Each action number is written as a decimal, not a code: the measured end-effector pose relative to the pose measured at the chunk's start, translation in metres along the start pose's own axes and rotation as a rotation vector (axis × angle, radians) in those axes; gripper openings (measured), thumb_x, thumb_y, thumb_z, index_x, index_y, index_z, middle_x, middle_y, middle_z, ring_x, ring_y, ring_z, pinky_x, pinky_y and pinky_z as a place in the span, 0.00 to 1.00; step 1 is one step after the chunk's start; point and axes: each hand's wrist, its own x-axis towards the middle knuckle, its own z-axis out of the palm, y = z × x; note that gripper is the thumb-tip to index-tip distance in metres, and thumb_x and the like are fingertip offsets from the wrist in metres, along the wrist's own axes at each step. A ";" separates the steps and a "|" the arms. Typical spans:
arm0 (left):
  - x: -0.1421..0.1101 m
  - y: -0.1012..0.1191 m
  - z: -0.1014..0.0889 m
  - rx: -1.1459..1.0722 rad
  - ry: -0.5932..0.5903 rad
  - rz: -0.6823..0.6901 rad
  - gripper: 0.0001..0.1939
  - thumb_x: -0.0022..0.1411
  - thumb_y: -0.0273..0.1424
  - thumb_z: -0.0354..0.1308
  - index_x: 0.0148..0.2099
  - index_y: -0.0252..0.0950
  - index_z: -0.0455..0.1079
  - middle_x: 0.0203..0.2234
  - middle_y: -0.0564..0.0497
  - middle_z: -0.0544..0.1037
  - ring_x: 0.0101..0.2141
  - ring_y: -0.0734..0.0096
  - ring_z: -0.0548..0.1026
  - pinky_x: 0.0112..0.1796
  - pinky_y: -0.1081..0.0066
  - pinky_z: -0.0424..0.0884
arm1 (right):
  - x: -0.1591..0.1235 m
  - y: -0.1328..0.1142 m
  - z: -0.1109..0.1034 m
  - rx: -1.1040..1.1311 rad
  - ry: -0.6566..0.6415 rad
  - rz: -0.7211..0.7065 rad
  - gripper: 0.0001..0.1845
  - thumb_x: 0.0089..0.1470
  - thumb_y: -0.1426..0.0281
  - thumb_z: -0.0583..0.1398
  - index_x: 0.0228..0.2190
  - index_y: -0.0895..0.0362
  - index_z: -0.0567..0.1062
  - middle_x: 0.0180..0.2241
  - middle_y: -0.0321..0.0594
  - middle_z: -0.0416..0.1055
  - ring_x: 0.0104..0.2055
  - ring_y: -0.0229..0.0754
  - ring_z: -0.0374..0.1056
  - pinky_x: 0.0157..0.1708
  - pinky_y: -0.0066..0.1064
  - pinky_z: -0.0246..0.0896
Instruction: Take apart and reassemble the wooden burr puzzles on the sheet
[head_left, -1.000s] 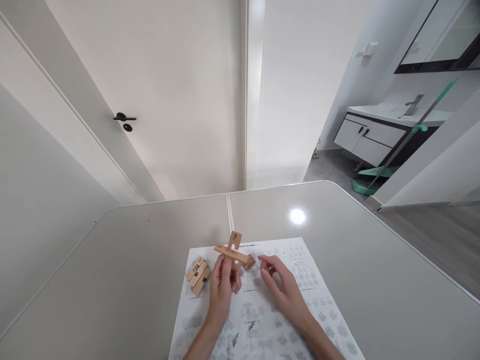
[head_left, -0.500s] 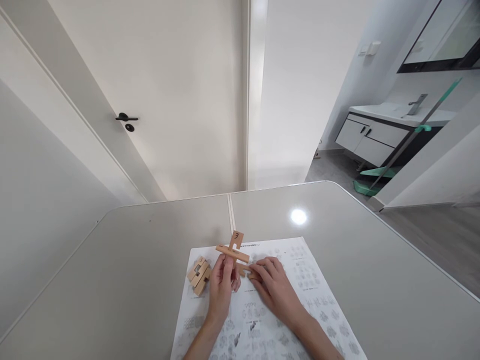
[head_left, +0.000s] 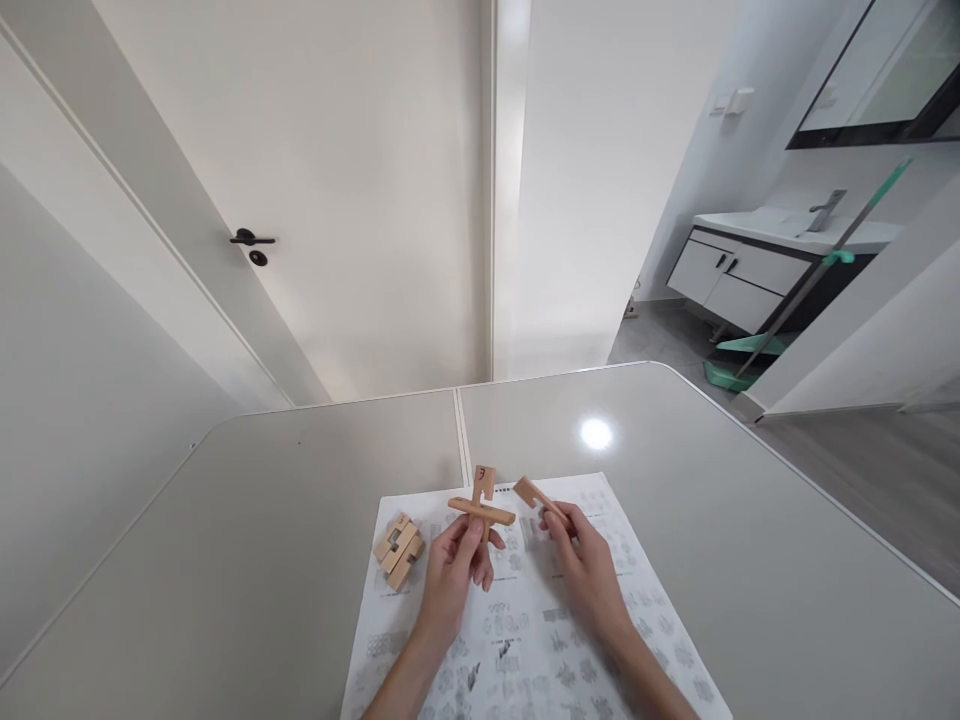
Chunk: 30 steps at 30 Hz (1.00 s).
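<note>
My left hand [head_left: 454, 558] grips two crossed wooden puzzle pieces [head_left: 481, 511], lifted above the paper. One piece stands upright with a dark mark like a 3 and a notch in its edge; the other lies across it. In my right hand [head_left: 583, 553] is a single notched wooden puzzle piece [head_left: 531, 491], pinched near one end and pointing up and to the left. The two hands are apart, and the pieces do not touch. A cluster of wooden puzzle pieces [head_left: 398, 552] lies on the sheet left of my left hand.
Beneath my hands a printed paper sheet [head_left: 517, 640] with small diagrams lies on the grey table [head_left: 247, 570]. A seam runs across the tabletop. Beyond stand a white door [head_left: 375, 200], a sink cabinet [head_left: 742, 265] and a green-handled broom [head_left: 832, 262].
My right hand has picked up the notched piece from the paper and raised it to the right. My left hand, with its crossed pieces, has shifted slightly right.
</note>
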 end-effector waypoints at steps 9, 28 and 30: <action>-0.003 -0.005 0.009 -0.054 -0.115 -0.175 0.21 0.65 0.50 0.61 0.36 0.35 0.69 0.24 0.55 0.72 0.17 0.83 0.56 0.20 0.75 0.62 | 0.001 -0.010 -0.008 0.535 -0.246 0.165 0.23 0.59 0.48 0.63 0.44 0.53 0.76 0.26 0.33 0.68 0.26 0.37 0.57 0.32 0.31 0.55; -0.002 -0.014 0.004 -0.221 -0.253 -0.289 0.21 0.64 0.49 0.63 0.35 0.37 0.63 0.22 0.61 0.63 0.16 0.84 0.51 0.20 0.76 0.57 | 0.000 -0.010 0.000 0.471 -0.352 0.088 0.20 0.63 0.51 0.60 0.44 0.53 0.77 0.28 0.34 0.69 0.24 0.35 0.56 0.29 0.32 0.54; -0.003 -0.013 0.004 -0.229 -0.277 -0.312 0.21 0.65 0.48 0.62 0.35 0.37 0.62 0.22 0.62 0.61 0.16 0.84 0.50 0.20 0.76 0.55 | -0.001 -0.008 0.000 0.462 -0.350 0.089 0.20 0.63 0.51 0.60 0.45 0.53 0.76 0.28 0.34 0.69 0.24 0.36 0.56 0.29 0.32 0.53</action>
